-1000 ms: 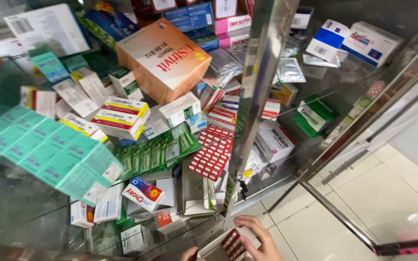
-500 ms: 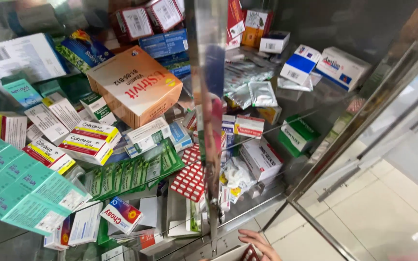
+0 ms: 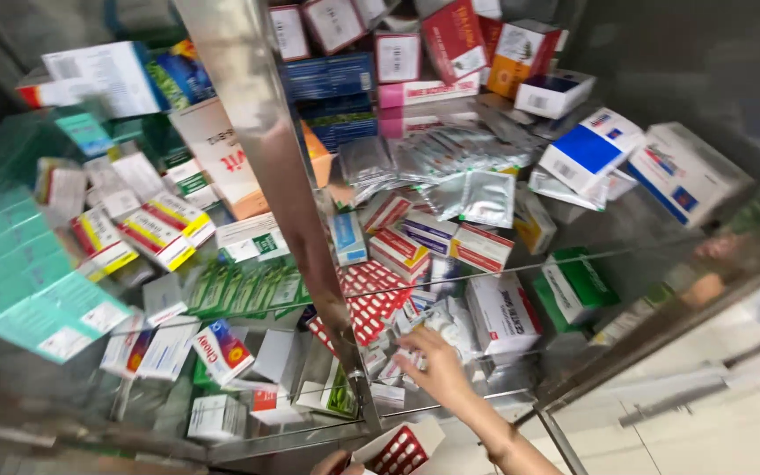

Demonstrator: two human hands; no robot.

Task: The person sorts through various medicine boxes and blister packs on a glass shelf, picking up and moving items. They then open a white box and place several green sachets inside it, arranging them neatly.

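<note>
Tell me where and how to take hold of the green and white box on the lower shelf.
Grip the green and white box across its two long side faces, coming from the open front of the cabinet. It lies tilted with free space on its right side, and the right hand is already inside, to its left.

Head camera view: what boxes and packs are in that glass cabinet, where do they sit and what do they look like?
Stack of teal boxes: far left, flat and rectangular.
Orange carton: upper left, behind the metal frame post.
Silver foil sachets: centre, loose heap.
White and blue box: upper right, tilted.
Green and white box: lower right.
Red blister sheets: centre, beside the right hand.
Open box of red blisters: bottom edge, at the left hand.
</note>
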